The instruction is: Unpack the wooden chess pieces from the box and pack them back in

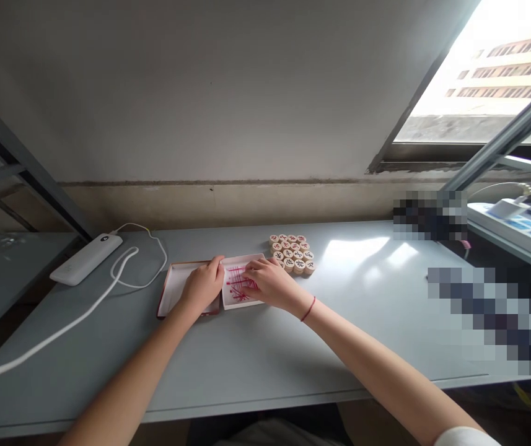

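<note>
A shallow white box tray (246,305) lies on the desk, with a thin sheet printed with red lines (236,291) inside it. My right hand (274,284) reaches over the tray's right part, its bent fingers and thumb closed on the sheet. Left of the tray, and close against it, lies the other box half (176,282), pale inside with a red-brown rim. My left hand (203,284) rests across that half, its fingers closed at the edge where the two halves meet. Just beyond my right hand, stacked wooden Chinese chess pieces (292,252) with red and black characters stand in rows.
A white power bank (86,259) with a white cable (79,322) lies at the left. The wall (228,204) borders the desk's back edge. Metal frame bars (507,139) rise at both sides. Blurred-out items (492,310) are on the right.
</note>
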{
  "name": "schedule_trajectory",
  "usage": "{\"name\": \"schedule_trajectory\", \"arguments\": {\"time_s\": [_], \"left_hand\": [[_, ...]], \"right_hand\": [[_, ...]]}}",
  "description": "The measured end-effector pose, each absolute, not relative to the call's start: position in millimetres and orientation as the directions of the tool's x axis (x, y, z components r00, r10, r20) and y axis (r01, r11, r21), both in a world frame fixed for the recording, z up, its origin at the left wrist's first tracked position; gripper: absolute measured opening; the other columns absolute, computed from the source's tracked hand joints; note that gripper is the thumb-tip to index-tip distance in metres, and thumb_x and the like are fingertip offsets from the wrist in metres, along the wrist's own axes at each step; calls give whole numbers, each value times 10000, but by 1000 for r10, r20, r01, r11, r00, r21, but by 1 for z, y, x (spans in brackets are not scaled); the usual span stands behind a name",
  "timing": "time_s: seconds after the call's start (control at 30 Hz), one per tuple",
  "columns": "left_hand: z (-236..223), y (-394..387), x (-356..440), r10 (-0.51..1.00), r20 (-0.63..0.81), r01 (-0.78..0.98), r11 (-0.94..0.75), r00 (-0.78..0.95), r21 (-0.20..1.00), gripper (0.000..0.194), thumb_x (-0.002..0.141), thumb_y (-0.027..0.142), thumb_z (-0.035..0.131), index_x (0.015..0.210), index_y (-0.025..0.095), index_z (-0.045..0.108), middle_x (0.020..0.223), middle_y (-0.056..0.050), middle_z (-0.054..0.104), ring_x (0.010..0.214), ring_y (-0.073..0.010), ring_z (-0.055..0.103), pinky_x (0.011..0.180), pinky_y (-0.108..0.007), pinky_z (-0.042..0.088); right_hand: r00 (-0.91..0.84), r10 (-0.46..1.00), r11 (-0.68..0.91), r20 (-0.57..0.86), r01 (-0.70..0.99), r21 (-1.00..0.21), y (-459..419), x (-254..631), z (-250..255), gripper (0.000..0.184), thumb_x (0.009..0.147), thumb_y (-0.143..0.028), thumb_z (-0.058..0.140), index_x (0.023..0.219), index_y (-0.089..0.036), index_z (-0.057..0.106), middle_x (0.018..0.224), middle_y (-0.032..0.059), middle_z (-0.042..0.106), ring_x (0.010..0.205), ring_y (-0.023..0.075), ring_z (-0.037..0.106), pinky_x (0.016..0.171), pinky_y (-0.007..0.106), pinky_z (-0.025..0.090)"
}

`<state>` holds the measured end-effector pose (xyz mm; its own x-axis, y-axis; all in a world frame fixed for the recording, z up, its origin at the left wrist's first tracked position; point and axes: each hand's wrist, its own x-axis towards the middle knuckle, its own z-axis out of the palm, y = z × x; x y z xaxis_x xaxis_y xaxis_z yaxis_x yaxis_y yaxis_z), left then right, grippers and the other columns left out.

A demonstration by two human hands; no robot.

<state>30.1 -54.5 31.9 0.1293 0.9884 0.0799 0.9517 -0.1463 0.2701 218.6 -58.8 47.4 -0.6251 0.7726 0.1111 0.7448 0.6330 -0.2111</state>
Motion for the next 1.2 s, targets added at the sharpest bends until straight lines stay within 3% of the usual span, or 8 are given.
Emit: {"name": "schedule_trajectory", "arguments": {"time_s": [0.17,0.33,0.57,0.8,0.87,0.93,1.07,1.2], "left_hand": [[36,-56,31,989,65,953,-145,133,268,361,951,241,349,1257,204,536,1060,-73,714,957,-236,673,784,-302,490],[36,-56,31,990,52,953,-138,129,270,357,952,241,349,1253,211,538,1092,-71,705,970,-233,669,787,-302,490],[37,-57,31,989,60,954,-146,135,262,364,952,241,340,1257,210,536,1121,-70,695,996,-242,659,809,-314,487],[36,-57,26,988,67,957,-153,141,247,383,978,270,296,1269,179,528,1133,-102,681,998,-279,653,810,-366,489],[38,-56,23,987,74,958,-158,144,240,386,979,281,305,1280,165,519,1140,-119,667,1011,-286,641,825,-381,484],[42,-54,22,977,138,950,-192,162,248,396,972,318,345,1303,161,497,1132,-126,646,1018,-281,628,843,-385,479],[55,-51,29,878,354,828,-444,324,343,480,902,431,505,1332,222,457,1144,-89,574,979,-227,621,838,-340,492],[65,-48,42,787,441,670,-607,431,427,320,906,346,518,1209,243,540,1090,-52,586,930,-186,622,789,-293,502]], "right_hand": [[-411,886,459,215,842,-283,-27,235,60,307,926,-347,468,1086,-159,650,1092,112,637,950,209,595,803,299,404],[-105,994,108,28,986,-129,22,249,70,356,891,-343,458,1161,-164,605,1121,145,629,926,249,631,673,288,441],[-101,991,93,-85,991,-92,42,241,63,231,772,-157,557,949,-160,705,938,165,696,871,272,667,644,290,450],[-151,988,150,8,973,-173,29,236,75,269,807,-189,517,1007,-144,691,959,162,697,912,286,655,689,306,455],[-191,979,203,72,946,-252,16,235,80,296,841,-237,495,1081,-178,659,990,108,701,925,242,649,721,279,456],[-240,959,283,152,857,-430,-1,234,83,290,845,-287,517,1090,-195,642,1012,67,702,897,197,650,740,256,461],[-303,931,339,204,506,-793,-29,229,85,247,803,-345,604,991,-190,641,986,53,704,809,157,661,701,250,487],[-344,922,286,176,304,-909,-39,225,87,232,799,-345,624,974,-193,616,933,56,705,807,157,669,664,249,501]]}}
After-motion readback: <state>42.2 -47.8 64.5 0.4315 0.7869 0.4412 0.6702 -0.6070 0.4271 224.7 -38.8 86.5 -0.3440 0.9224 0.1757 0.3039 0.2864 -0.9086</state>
